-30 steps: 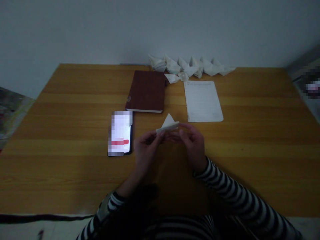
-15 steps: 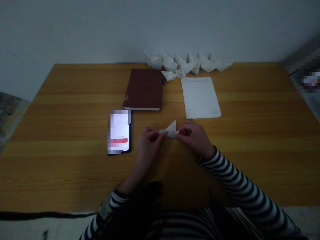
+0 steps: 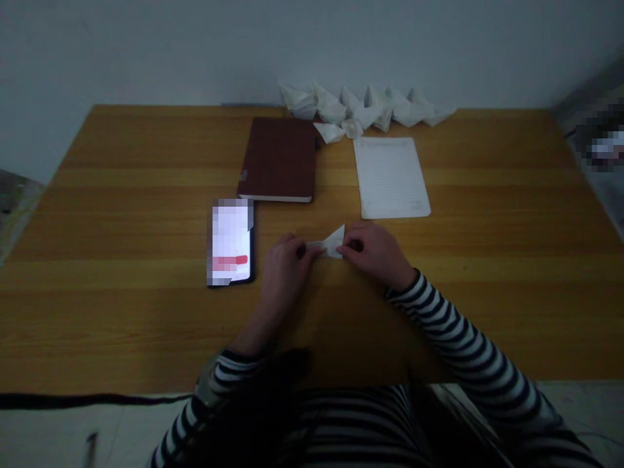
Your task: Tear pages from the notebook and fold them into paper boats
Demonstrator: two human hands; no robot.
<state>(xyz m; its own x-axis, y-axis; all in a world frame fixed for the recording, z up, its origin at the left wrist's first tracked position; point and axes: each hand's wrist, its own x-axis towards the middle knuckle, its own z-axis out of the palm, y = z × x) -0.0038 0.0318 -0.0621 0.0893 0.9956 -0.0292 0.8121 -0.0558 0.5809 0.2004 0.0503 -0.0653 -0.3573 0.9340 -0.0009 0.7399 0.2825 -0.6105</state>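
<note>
Between my two hands, low over the wooden table [image 3: 468, 312], is a small folded white paper [image 3: 334, 244] with one pointed peak standing up. My left hand [image 3: 286, 263] pinches its left end between thumb and fingers. On the other side, my right hand [image 3: 377, 252] grips the right end near the base of the peak. Fingertips cover both ends of the paper, so its full outline is partly hidden.
Several folded paper boats [image 3: 363, 110] stand along the wall edge. In front of them lie a dark red notebook [image 3: 277, 159] and lined paper sheets [image 3: 392, 179]. A phone [image 3: 231, 240] with a lit screen rests left of my hands.
The view has tilted, so the table sits higher in the frame. Both hands keep hold of the folded paper, whose peak now leans more to the right as my fingers shift on it.
</note>
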